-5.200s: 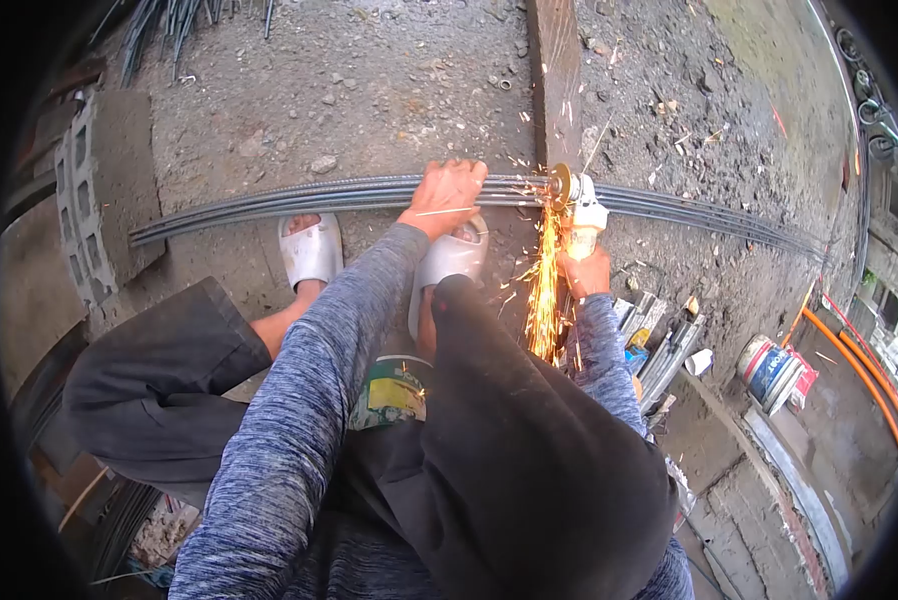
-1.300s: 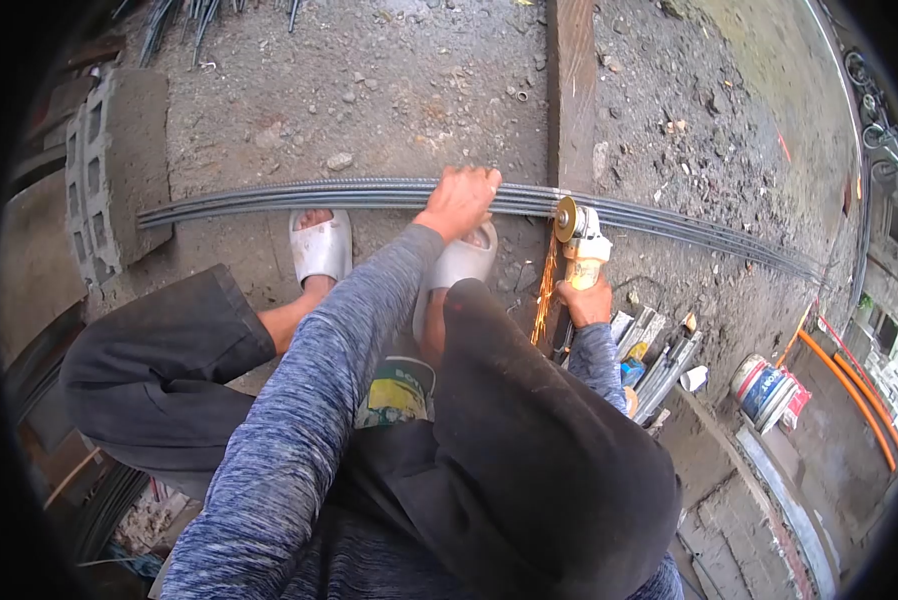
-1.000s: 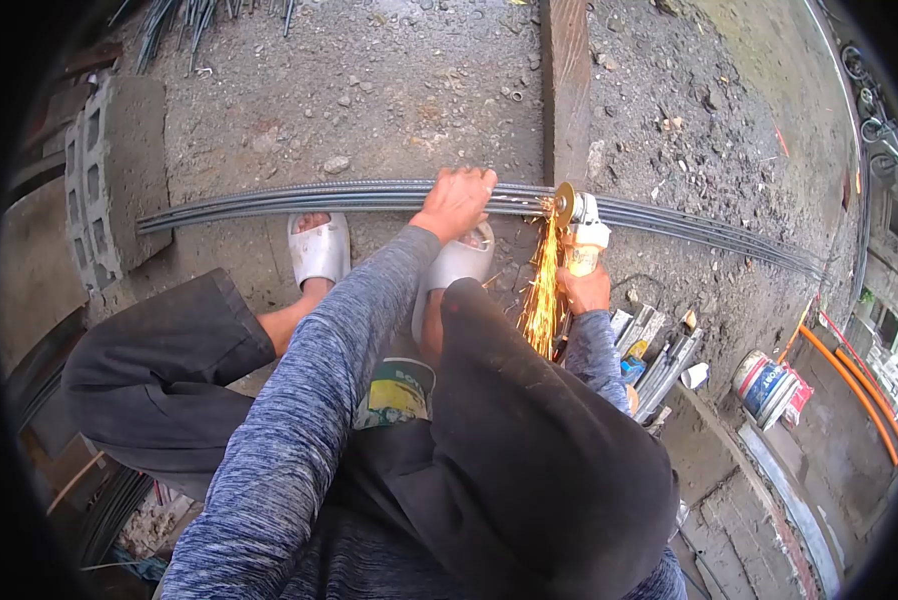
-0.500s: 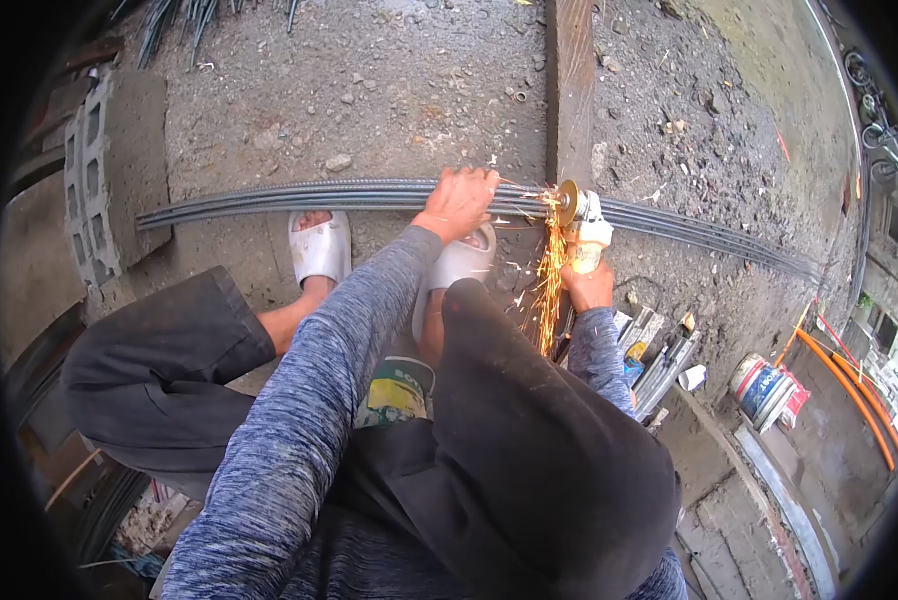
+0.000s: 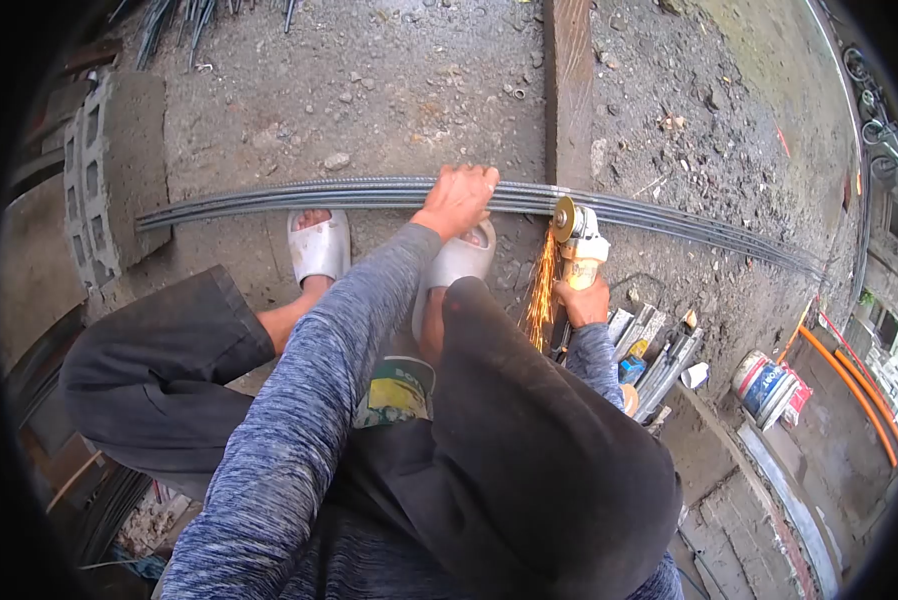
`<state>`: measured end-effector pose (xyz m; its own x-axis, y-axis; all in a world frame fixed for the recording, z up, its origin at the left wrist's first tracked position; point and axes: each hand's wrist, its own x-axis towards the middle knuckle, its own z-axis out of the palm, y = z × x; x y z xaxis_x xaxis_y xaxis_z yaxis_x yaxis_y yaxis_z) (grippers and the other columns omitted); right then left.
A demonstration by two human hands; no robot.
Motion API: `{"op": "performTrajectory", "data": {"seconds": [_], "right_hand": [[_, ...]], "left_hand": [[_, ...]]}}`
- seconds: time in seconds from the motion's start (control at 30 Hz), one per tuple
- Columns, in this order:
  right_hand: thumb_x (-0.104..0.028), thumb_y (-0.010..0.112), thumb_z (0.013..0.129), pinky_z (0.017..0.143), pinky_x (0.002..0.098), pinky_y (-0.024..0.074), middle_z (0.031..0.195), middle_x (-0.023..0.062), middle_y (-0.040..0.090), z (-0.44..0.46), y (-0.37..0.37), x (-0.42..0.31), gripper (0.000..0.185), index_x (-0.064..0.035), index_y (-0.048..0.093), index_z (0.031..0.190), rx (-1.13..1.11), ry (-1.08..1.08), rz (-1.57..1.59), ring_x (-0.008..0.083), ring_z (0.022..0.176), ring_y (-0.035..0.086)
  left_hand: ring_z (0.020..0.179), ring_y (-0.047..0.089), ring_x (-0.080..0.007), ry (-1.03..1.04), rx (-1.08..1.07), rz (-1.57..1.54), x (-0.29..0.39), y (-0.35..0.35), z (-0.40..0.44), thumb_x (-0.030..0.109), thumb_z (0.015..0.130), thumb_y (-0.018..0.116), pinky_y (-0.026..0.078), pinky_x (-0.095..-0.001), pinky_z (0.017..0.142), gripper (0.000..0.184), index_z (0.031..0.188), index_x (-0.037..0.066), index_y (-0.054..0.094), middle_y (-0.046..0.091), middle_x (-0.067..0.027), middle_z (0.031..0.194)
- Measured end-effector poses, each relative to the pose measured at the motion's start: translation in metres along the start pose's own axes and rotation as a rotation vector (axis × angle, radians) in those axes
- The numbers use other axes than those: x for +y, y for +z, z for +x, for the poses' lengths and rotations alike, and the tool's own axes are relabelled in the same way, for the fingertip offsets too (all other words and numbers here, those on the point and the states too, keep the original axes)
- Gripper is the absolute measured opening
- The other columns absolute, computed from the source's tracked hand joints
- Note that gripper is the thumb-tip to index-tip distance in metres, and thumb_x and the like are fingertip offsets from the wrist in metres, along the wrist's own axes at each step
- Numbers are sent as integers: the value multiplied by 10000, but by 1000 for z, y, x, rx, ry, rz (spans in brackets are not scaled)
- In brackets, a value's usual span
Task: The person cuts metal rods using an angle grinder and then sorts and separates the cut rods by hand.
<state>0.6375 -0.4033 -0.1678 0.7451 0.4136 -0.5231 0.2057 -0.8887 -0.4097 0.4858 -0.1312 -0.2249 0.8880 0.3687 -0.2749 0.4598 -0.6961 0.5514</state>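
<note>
A bundle of long steel bars (image 5: 299, 195) runs across the ground from left to right, over a dark wooden beam (image 5: 569, 90). My left hand (image 5: 459, 200) is closed around the bundle, left of the beam. In my right hand (image 5: 585, 300) is an angle grinder (image 5: 583, 250), held by its body. Its round disc (image 5: 564, 219) touches the near side of the bars close to the beam, and orange sparks (image 5: 542, 290) stream down toward me from it. My left hand's fingertips under the bars are hidden.
A hollow concrete block (image 5: 119, 180) stands at the bars' left end. My feet in pale slippers (image 5: 320, 248) are just below the bundle. A green and yellow bucket (image 5: 399, 391) is between my legs. Metal profiles (image 5: 666, 370) and a paint bucket (image 5: 764, 385) lie to the right.
The grinder has moved slightly down toward me, its disc now at the near edge of the bars. The spray of sparks is narrower than one second ago. My left hand keeps its place.
</note>
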Motion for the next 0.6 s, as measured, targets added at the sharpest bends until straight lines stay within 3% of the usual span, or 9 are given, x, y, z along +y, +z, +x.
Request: {"op": "performTrajectory", "data": {"seconds": [0.2, 0.3, 0.6], "right_hand": [[-290, 795, 684, 748, 417, 582, 864, 206, 750, 7, 0, -7, 465, 62, 691, 970, -52, 68, 68, 321, 798, 744], [-294, 789, 696, 750, 416, 581, 873, 200, 753, 15, 6, 2, 455, 50, 695, 977, 16, -77, 34, 309, 808, 746], [-260, 790, 710, 785, 403, 579, 897, 196, 758, 37, 8, -7, 427, 53, 696, 985, 21, 7, 81, 292, 846, 751]], "left_hand": [[1086, 659, -357, -7, -11, 20, 1, -1, -1, 215, 769, 839, 497, -519, 916, 496, 1138, 77, 536, 677, -142, 1085], [1090, 658, -357, -10, -20, 33, 2, -1, -1, 224, 775, 840, 496, -525, 928, 496, 1137, 77, 535, 676, -141, 1086], [1129, 652, -354, -26, -40, -10, 4, -6, -2, 176, 771, 849, 490, -538, 952, 490, 1133, 77, 534, 677, -147, 1128]]}}
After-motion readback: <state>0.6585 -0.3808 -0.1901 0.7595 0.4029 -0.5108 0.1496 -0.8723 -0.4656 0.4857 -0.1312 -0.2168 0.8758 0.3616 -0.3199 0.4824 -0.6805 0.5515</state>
